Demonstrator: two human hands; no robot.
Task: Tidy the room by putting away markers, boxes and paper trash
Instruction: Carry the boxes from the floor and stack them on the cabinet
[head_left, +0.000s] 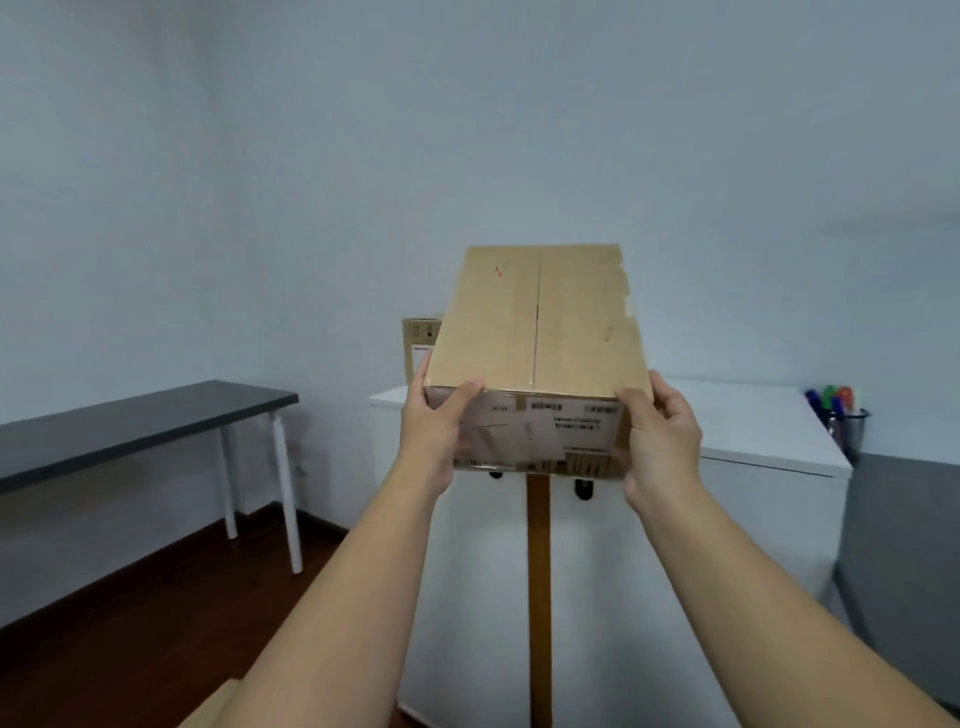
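I hold a closed brown cardboard box (540, 322) with shipping labels on its near side, raised in front of me above a white cabinet (753, 431). My left hand (436, 431) grips its near left corner and my right hand (660, 441) grips its near right corner. Behind it, a second cardboard box (418, 343) stands on the cabinet, mostly hidden. Several coloured markers (831, 397) stick up from a dark mesh cup (852, 426) at the cabinet's right end.
A dark-topped table (130, 426) with white legs stands along the left wall on a dark wooden floor (156, 623). A brown strip (539, 597) runs down the cabinet front. A bit of cardboard (213, 709) shows at the bottom edge. A grey surface (904, 545) lies at the right.
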